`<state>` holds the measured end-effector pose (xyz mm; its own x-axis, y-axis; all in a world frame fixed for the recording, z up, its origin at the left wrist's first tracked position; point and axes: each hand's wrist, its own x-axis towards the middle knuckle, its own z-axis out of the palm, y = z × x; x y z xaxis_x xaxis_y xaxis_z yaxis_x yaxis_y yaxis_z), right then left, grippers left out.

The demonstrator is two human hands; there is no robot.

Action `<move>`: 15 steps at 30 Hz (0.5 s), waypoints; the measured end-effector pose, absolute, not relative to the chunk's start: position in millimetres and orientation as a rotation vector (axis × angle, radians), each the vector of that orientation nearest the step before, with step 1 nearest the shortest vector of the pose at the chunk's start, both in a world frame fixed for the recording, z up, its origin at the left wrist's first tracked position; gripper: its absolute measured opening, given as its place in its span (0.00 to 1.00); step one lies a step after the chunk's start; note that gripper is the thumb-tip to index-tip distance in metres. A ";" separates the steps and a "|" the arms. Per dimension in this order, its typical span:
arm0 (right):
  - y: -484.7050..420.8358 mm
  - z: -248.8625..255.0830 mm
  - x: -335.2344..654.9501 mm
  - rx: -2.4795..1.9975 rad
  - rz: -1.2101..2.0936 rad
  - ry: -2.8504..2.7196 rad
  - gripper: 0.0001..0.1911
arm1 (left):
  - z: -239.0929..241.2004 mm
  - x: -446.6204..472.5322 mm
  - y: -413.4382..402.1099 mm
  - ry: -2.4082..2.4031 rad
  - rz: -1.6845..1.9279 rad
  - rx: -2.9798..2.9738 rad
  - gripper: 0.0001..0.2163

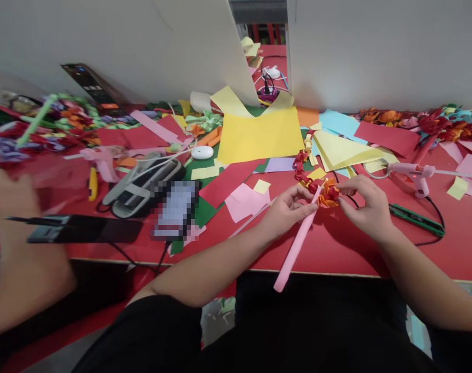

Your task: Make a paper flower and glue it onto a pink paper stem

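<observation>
My left hand (287, 209) pinches the top of a pink rolled paper stick (296, 246) that slants down past the table's front edge. At the stick's top sits an orange and red paper flower (329, 192). My right hand (362, 202) curls its fingers round that flower from the right. A chain of red and yellow paper links (303, 165) trails away from the flower toward the back. Both hands hover just above the red table (337, 248).
Yellow paper sheets (259, 135), pink and red scraps and a white mouse (202, 152) lie behind. A pink glue gun (412, 173) and a green cutter (414, 217) lie right. A phone (176, 210) and a black device (84, 229) sit left. Another person's blurred hand (11, 199) is far left.
</observation>
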<state>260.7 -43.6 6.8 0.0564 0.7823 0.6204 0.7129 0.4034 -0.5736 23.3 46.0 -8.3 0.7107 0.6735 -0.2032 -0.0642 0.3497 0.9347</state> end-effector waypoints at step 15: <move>-49.1 3.3 243.1 -1.231 0.274 -1.467 0.06 | 5.4 21.6 36.4 0.688 0.767 1.355 0.23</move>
